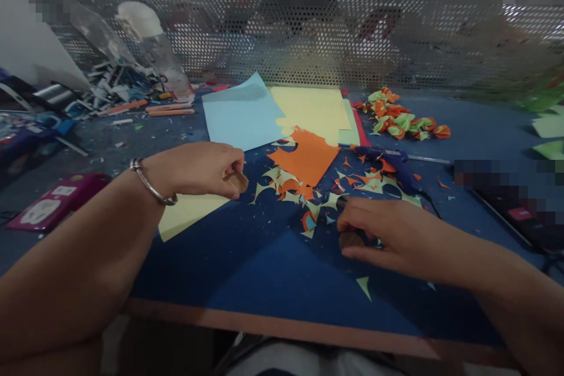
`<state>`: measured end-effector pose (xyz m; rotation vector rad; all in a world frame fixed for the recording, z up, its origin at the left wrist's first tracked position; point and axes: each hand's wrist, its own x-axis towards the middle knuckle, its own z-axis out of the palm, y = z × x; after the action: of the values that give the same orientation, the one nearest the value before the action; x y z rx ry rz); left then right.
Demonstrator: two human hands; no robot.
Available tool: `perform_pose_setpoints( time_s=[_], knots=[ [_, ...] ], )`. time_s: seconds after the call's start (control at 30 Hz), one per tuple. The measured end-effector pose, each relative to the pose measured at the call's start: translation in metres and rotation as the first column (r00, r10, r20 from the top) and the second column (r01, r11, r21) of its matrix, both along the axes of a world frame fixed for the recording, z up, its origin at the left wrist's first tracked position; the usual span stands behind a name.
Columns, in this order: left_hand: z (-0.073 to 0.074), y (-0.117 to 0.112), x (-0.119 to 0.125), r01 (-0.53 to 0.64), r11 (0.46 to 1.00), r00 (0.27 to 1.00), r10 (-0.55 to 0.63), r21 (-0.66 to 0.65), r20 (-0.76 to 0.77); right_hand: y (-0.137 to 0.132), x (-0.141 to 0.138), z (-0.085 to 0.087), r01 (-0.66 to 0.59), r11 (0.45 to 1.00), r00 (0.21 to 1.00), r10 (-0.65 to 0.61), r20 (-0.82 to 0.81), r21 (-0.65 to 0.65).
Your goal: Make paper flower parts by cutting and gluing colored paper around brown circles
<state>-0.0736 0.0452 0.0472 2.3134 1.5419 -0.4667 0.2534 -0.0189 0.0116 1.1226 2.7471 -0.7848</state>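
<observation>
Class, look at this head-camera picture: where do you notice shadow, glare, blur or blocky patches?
In the head view, dim light overall; soft shadow on the blue tabletop beside the right hand; bright glints at the upper right of the perforated panel; blurry green thing at the right edge; pixelated blocks in both upper corners.

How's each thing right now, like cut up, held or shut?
Left hand: pinching a brown piece
Right hand: curled at another brown piece, grip unclear
Orange paper: cut, ragged-edged
Light-blue paper: overlapping yellow paper
Scraps: scattered
Bottle: capped
Glue gun by right hand: lying down
</observation>
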Motion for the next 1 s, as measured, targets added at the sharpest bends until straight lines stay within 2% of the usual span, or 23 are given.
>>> perform_pose_setpoints(
  time_s=[0.13,0.2,0.37,0.53,0.63,0.67,0.77,0.83,1.0],
  knots=[
    [-0.006,0.006,0.000,-0.011,0.991,0.992,-0.005,0.132,0.125,0.000,0.000,-0.001,0.001,1.000,1.000,-0.001,0.007,0.004],
    [-0.007,0.008,-0.006,-0.022,0.983,0.992,-0.001,0.185,0.123,0.000,-0.001,-0.001,-0.002,1.000,1.000,0.002,0.006,0.005],
    [-0.002,0.007,-0.023,-0.043,0.995,0.993,0.053,0.095,-0.105,0.000,0.000,0.000,-0.003,1.000,1.000,0.003,0.008,-0.001],
    [0.000,0.012,-0.025,-0.113,0.994,0.979,0.109,-0.012,-0.171,-0.001,0.002,-0.003,-0.003,1.000,1.000,0.003,0.006,0.016],
    [-0.005,0.019,-0.029,-0.054,0.994,0.994,0.044,-0.096,-0.098,-0.001,0.003,-0.005,0.003,1.000,1.000,-0.003,0.005,0.027],
    [-0.007,0.020,-0.032,-0.008,0.996,0.999,0.004,-0.088,-0.044,-0.001,0.003,-0.005,0.007,1.000,1.000,-0.007,0.005,0.025],
    [-0.008,0.019,-0.036,0.018,0.997,1.000,-0.017,-0.076,0.019,-0.002,0.002,-0.004,0.014,1.000,1.000,-0.014,0.010,0.007],
    [-0.005,0.015,-0.036,0.034,0.998,0.994,-0.028,-0.053,0.106,-0.003,0.002,-0.002,0.011,1.000,1.000,-0.011,0.019,-0.001],
    [0.009,0.007,-0.027,0.105,0.988,0.963,-0.074,-0.109,0.259,-0.002,0.003,0.001,0.000,0.999,1.000,0.000,-0.001,0.040]
  ],
)
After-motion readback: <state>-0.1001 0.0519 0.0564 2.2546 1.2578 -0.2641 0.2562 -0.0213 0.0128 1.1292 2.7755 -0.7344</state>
